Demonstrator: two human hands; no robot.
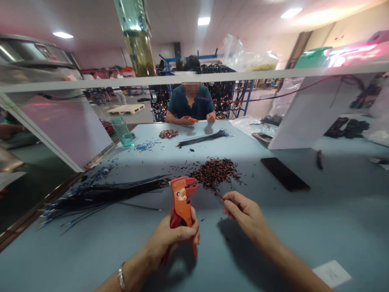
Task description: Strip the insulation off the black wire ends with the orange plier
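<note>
My left hand is wrapped around the handles of an orange and red wire stripper, its jaws pointing up and to the right. The thumb and fingers of my right hand are pinched on a thin dark wire, whose tip reaches toward the near edge of a pile of small black and copper-coloured bits. Left of the stripper lies a bundle of black wires with blue ends at its far left. The stripper's jaws look apart, with nothing visible between them.
A black phone lies to the right. Across the table sits a person with a red tool, near another wire bundle, copper bits and a green bottle. A white shelf spans overhead. A paper lies front right.
</note>
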